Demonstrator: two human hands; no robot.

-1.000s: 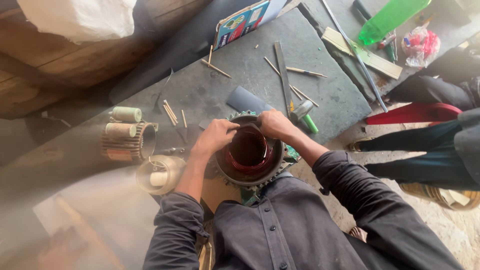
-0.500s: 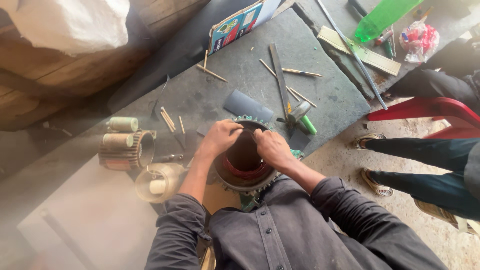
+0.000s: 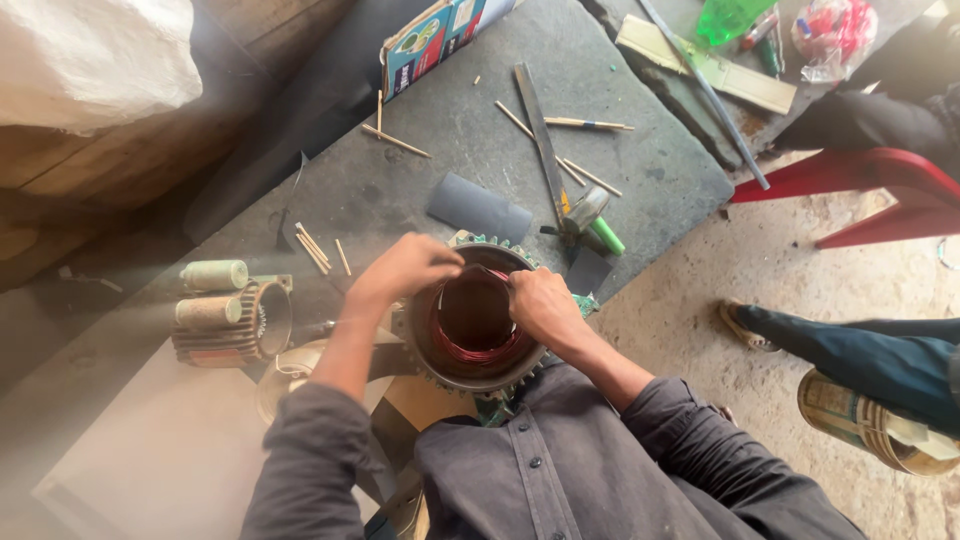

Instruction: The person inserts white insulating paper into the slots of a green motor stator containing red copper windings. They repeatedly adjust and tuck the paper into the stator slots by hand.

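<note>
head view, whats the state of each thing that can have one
motor stator: lying open end up, copper windings showing inside
left hand: fingers pinched at the stator's rim
right hand: gripping the rim on the other side
second stator: lying on its side on the table, untouched
green-handled tool: lying flat on the grey slab
green bottle: lying tipped over at the far edge
</note>
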